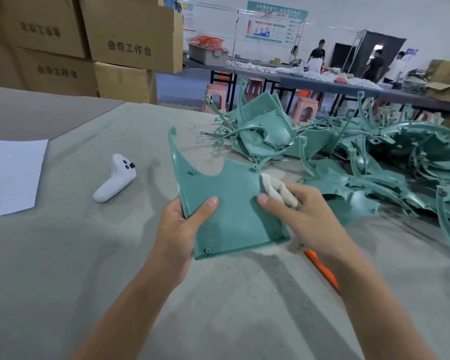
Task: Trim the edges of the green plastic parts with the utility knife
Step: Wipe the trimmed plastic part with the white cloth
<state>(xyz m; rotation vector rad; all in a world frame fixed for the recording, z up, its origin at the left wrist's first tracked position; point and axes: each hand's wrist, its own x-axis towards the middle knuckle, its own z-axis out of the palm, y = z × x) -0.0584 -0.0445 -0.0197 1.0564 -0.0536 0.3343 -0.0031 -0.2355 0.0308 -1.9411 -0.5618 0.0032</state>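
Note:
A flat green plastic part (229,203) with a long pointed horn at its upper left is held just above the grey table (63,255). My left hand (182,224) grips its lower left edge, thumb on top. My right hand (302,216) is at the part's right edge and holds a wrapped, off-white object (276,189) whose tip touches that edge; I cannot tell if it is the knife. An orange tool (322,268) lies on the table under my right forearm, mostly hidden.
A big heap of green plastic parts (361,157) covers the table's right side. A white controller (116,178) and a white sheet of paper (11,175) lie to the left. Cardboard boxes (89,45) are stacked behind. People stand at a far table.

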